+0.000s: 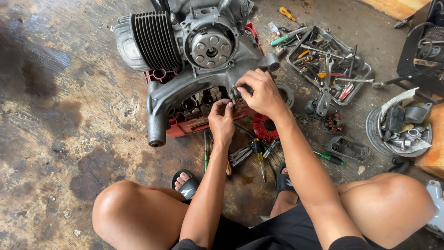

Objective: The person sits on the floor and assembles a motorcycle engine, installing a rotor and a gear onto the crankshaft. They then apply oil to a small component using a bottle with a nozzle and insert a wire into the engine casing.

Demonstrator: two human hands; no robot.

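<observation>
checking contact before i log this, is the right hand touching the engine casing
Touching. The head view shows the right hand resting its fingers on the grey engine casing, with no gap at the edge.

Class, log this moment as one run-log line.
left hand: pinching small part | right hand: on engine casing edge, fingers at same part | engine on red crate | tool tray right

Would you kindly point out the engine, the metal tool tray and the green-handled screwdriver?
engine (148, 34), head view, on its black cooling fins.
metal tool tray (365, 69), head view, on its right rim.
green-handled screwdriver (334, 159), head view, on its handle.
</observation>
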